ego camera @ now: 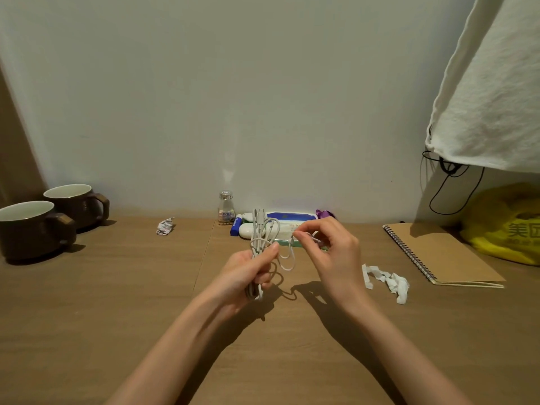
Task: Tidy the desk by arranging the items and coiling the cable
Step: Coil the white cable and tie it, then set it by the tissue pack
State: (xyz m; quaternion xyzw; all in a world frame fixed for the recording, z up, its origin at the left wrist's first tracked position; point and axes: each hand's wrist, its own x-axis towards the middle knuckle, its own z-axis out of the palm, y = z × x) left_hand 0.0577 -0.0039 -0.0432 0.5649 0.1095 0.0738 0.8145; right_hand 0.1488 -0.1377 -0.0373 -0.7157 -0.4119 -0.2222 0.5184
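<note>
A thin white cable (264,233) is gathered into loose loops above the middle of the wooden desk (117,302). My left hand (248,273) grips the bundle of loops, with two connector ends sticking up above the fingers. My right hand (330,249) pinches the free strand of the same cable just to the right, and a short slack loop hangs between the two hands. Both hands are raised a little off the desk surface.
Two brown mugs (38,226) stand at the far left. A crumpled wrapper (165,226) lies near the wall. A small glass bottle (226,208), a blue tube (235,226) and white items sit at the back centre. Torn paper (385,280), a spiral notebook (441,255) and a yellow bag (508,226) are on the right.
</note>
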